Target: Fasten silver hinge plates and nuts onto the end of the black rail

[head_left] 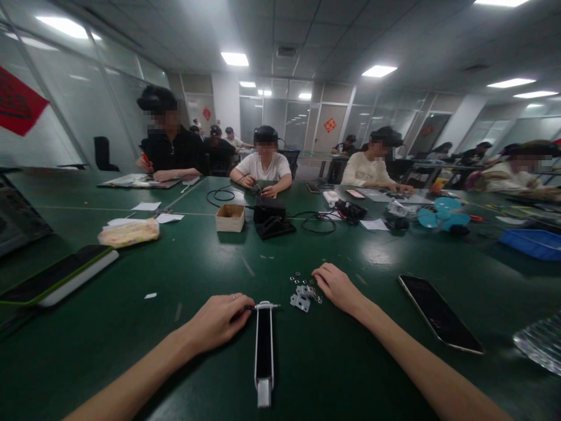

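My left hand (223,318) is closed around the dark end of a thin metal rod (276,306). That rod crosses the far end of a long, narrow white-edged frame (256,351), dark inside, which points toward me on the table. My right hand (337,283) rests on the table with its fingers bent together at the edge of several small metal rings (298,281), possibly nuts or washers. Whatever its fingertips hold is too small or hidden to make out. Between the two hands lie flat silver metal plates with holes (300,301).
A black smartphone (440,313) lies right of my right arm, with a clear ridged plastic piece (541,342) beyond. Further off are a small open box (230,218), a black device (275,225), cables and a blue tray (537,242). People sit working across the green table (210,263).
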`<state>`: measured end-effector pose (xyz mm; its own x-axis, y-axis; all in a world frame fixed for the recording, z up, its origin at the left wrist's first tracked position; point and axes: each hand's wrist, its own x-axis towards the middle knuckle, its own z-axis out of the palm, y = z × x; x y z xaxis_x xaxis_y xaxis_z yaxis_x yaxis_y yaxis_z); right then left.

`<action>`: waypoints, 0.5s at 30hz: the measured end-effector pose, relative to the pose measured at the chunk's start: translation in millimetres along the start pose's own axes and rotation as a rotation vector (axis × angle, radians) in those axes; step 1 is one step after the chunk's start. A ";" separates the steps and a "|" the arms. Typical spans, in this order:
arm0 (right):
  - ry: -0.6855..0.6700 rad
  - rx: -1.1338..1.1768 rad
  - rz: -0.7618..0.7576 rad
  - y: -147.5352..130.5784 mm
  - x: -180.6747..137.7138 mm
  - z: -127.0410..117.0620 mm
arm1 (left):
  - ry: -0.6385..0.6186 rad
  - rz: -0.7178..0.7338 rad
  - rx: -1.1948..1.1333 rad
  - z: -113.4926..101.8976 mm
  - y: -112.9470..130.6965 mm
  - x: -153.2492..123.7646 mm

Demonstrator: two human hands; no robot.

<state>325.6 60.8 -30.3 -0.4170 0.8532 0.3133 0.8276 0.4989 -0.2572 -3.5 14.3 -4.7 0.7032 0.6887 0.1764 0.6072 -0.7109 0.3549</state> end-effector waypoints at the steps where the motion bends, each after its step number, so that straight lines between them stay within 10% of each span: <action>1: 0.001 0.000 0.001 -0.3 -0.1 -0.1 | 0.002 0.002 0.002 0.1 -0.1 0.1; 15: 0.014 -0.005 -0.002 -1.5 -0.9 -1.1 | -0.012 0.005 0.010 -1.1 0.3 0.3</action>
<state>325.1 59.1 -29.2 -0.4133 0.8502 0.3262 0.8287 0.4996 -0.2523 -3.5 14.4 -3.5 0.7103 0.6837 0.1672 0.6074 -0.7154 0.3453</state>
